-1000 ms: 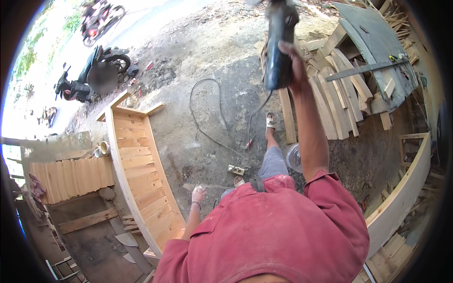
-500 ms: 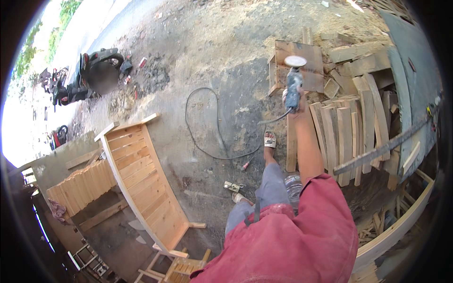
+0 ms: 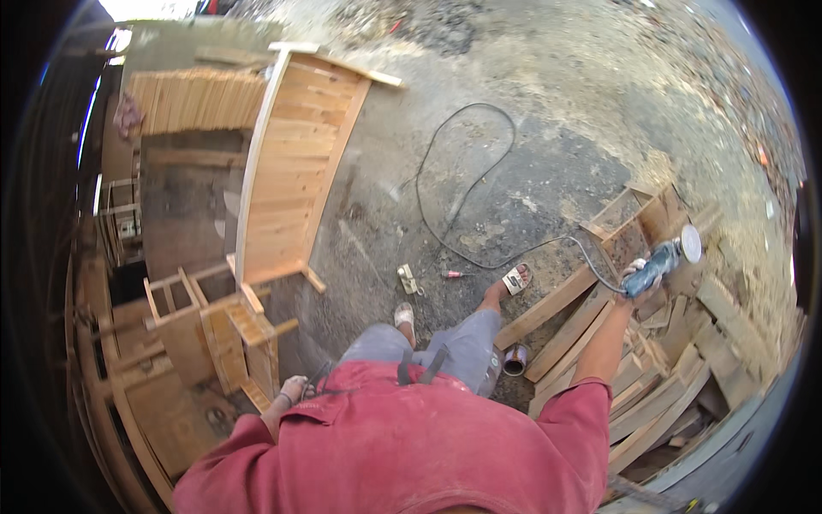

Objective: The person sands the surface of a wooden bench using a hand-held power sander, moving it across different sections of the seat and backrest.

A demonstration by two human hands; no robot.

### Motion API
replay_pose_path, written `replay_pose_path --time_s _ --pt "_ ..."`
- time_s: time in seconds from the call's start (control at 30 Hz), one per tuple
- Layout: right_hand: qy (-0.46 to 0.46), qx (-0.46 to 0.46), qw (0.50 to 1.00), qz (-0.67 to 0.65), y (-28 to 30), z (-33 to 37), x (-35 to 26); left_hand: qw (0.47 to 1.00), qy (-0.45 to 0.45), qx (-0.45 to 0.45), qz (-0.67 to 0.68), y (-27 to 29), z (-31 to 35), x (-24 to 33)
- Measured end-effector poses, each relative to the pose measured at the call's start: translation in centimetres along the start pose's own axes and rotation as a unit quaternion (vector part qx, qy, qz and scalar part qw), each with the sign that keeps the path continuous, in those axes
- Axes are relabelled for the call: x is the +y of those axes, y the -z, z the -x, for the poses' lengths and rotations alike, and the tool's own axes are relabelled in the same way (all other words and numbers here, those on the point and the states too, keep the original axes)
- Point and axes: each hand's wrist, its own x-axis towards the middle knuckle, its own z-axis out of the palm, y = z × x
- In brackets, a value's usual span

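Note:
My right hand (image 3: 648,296) is wrapped round the body of a blue angle grinder (image 3: 658,269), held out to the right above the wood pile. A round pale disc (image 3: 690,244) sits at the grinder's far end. From its rear runs a dark power cable (image 3: 445,228), looped across the ground. Down at my left side, my left hand (image 3: 294,391) has its fingers curled; what they hold, if anything, is hidden. Beside that hand stands a small slatted wooden piece of furniture (image 3: 224,347).
A long slatted wooden bench (image 3: 295,163) stands at the left, with stacked boards (image 3: 195,103) behind. Lumber (image 3: 565,330) and an open wooden box (image 3: 638,224) lie at the right. A tin can (image 3: 515,360), a socket block (image 3: 408,280) and a red plug (image 3: 454,274) are near my feet.
The view has swung left and down, bringing my left hand and the small furniture into sight. The grinder, still in my right hand, now appears further right and lower.

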Motion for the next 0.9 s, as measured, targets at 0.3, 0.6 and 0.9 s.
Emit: replay_pose_path --time_s 0.3,0.6,0.9 --pt "0.099 0.384 0.704 0.589 1.2 5.6 5.4 0.99 -0.019 -0.024 -0.14 -3.7 2.4 -6.8" --pt "0.097 0.512 0.537 0.663 2.8 4.4 4.5 0.996 0.046 -0.012 0.079 -3.5 -0.6 -9.0" --pt "0.109 0.581 0.375 0.714 4.3 7.5 7.4 0.972 -0.059 -0.044 -0.224 -5.4 2.1 -18.0"
